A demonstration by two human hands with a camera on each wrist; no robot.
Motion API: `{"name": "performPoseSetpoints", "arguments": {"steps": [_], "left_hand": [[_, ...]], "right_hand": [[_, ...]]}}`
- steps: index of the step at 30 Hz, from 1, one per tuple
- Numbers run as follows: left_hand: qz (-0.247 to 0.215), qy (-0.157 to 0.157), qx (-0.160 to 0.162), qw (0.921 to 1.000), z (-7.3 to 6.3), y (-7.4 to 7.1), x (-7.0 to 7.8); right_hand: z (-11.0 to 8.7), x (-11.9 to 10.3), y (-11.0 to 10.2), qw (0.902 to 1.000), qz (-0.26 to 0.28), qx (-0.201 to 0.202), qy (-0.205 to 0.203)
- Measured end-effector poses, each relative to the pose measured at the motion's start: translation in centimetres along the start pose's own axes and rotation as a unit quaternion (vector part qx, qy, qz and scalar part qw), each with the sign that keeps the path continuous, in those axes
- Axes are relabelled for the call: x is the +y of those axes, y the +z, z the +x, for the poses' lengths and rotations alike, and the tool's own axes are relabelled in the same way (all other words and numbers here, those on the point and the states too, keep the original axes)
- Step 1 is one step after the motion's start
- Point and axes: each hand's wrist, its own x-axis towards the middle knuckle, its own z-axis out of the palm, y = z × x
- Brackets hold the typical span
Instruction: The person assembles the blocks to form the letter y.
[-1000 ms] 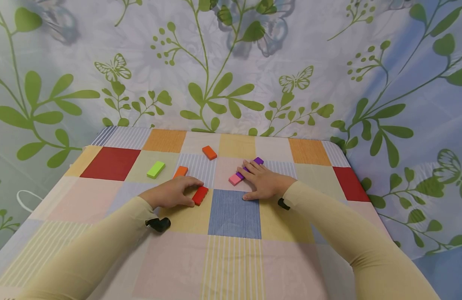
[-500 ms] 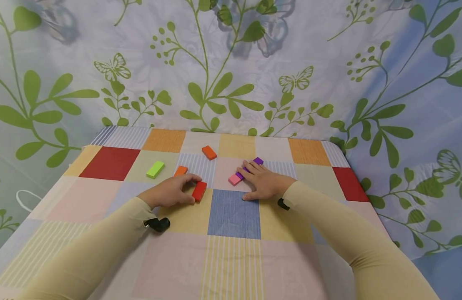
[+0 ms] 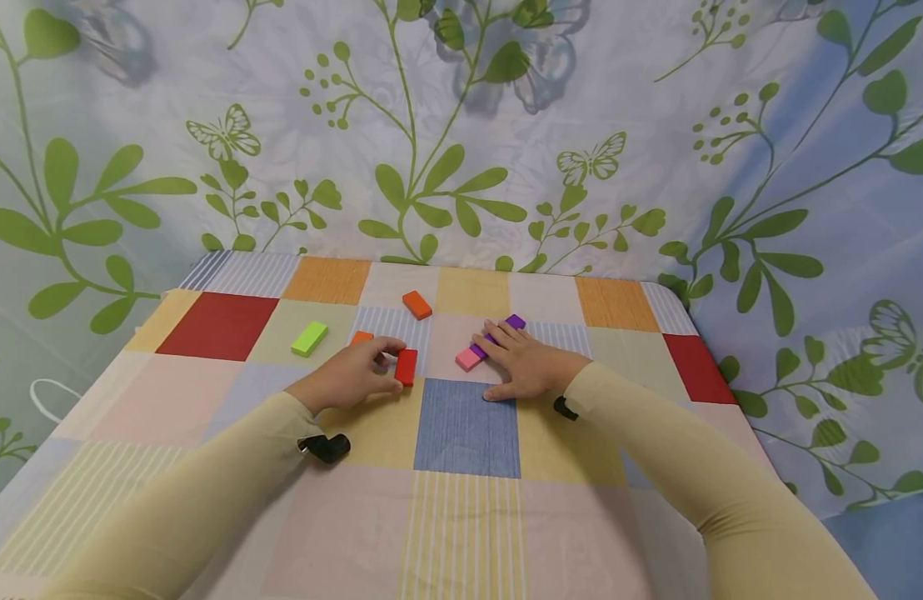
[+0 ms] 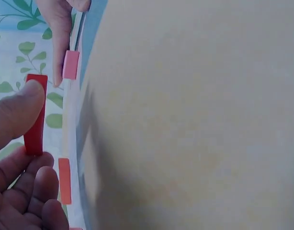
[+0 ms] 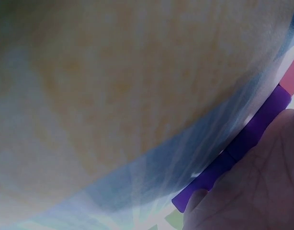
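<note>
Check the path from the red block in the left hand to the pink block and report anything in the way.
Nothing visible stands in the way: only bare tablecloth shows between the red block, pinched in the left hand, and the pink block. The farther orange block lies off that line.

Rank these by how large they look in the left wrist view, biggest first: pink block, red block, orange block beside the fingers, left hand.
1. Left hand
2. Red block, partly covered
3. Orange block and pink block: too close to rank

The first two look nearer the camera, so true sizes stay unsure.
</note>
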Motion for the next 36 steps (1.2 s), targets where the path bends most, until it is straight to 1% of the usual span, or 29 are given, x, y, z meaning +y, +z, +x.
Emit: {"name": "performPoseSetpoints", "arguments": {"steps": [2,7,9,13,19,24,34,36], "left_hand": [[0.0,-0.004,0.006,1.0,0.4,0.1,0.2],[-0.018,-0.015,0.023,0.9995,1.4,0.7,0.7],[-0.025,-0.02,0.032,0.999,1.7,0.9,1.0],[-0.026,-0.029,0.045,0.9982,2.1,1.1,1.9],[-0.015,-0.045,0.06,0.9971,3.4,1.6,2.5],[-0.008,-0.044,0.071,0.9965,4.5,2.2,2.6],[0.003,-0.055,0.083,0.995,6.0,3.2,3.5],[-0.001,-0.063,0.086,0.9943,6.4,3.4,3.7]], "right_hand": [[0.0,0.0,0.0,1.0,-0.001,-0.001,0.001],[0.1,0.1,0.1,1.0,0.0,-0.003,0.004],[0.2,0.1,0.2,1.0,0.001,-0.003,0.006],[0.3,0.2,0.4,0.9999,-0.001,-0.004,0.011],[0.3,0.2,0.3,0.9998,-0.005,-0.009,0.015],[0.3,0.1,0.3,0.9998,-0.005,-0.01,0.015],[0.1,-0.1,0.0,0.9999,-0.003,-0.005,0.01],[0.1,-0.1,0.0,0.9999,-0.001,-0.005,0.01]]}}
